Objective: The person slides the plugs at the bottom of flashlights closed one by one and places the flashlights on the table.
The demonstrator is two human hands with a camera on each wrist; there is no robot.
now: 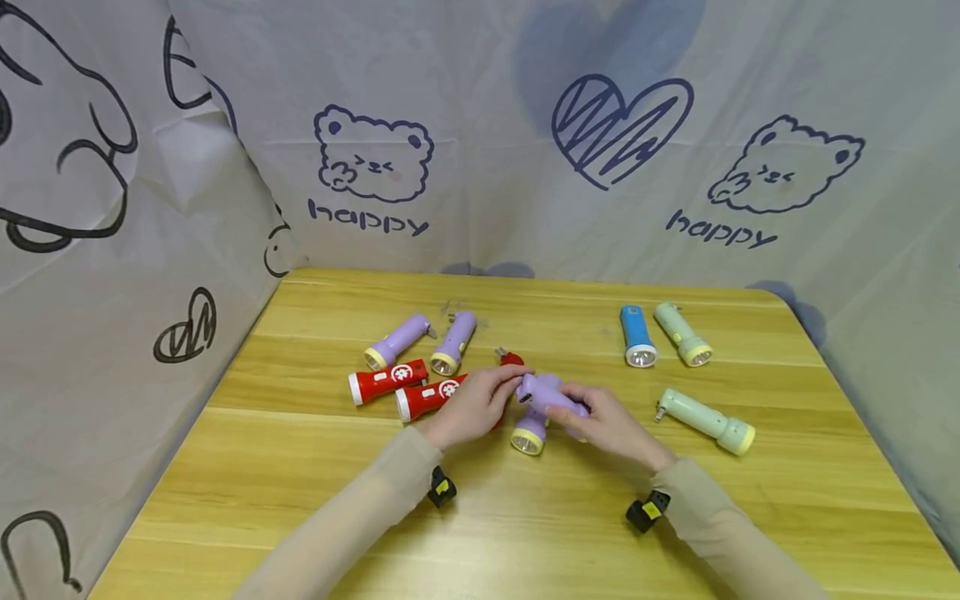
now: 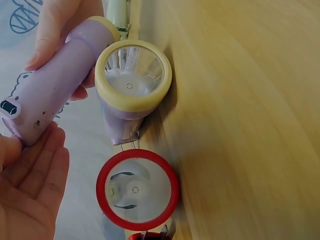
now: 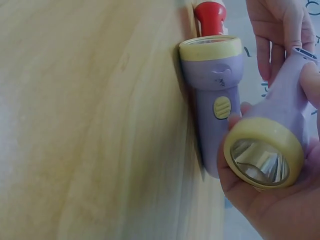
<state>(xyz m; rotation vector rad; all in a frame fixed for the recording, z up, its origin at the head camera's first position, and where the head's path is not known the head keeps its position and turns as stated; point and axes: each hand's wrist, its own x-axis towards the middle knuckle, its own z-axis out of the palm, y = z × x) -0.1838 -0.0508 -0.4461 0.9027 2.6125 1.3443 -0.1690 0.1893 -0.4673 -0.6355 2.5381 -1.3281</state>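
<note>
One held purple torch (image 1: pixel 551 400): raised above the desk (image 1: pixel 525 550), mid-scene, tail to the left, yellow-rimmed lamp end to the right.
Right hand (image 1: pixel 615 427): grips the torch body, thumb on one side, fingers on the other.
Left hand (image 1: pixel 474 404): at the tail end, fingers nearly straight and together; whether the thumb pinches the tail, cannot tell.
Reason for hold: apparently the right hand bears the weight at the body so that the tail is presented to the left hand.
Lying purple torch (image 3: pixel 215 95): on the desk just below the held one, lamp toward the near side.
Left groups: two purple torches (image 1: pixel 401 340) far, two red torches (image 1: pixel 387 381) nearer; sorting by colour is inferred.
Right group: blue torch (image 1: pixel 636 333) and far green torch (image 1: pixel 682 333) side by side, near green torch (image 1: pixel 705 419) apart; all on their sides, probably for stability.
Red torch markings: white round emblem; no lettering legible.
Purple torch markings: dark specks near the tail; no brand found.
Far cloth (image 1: pixel 487 108): "happy" twice, one under each bear drawing (image 1: pixel 373 154).
</note>
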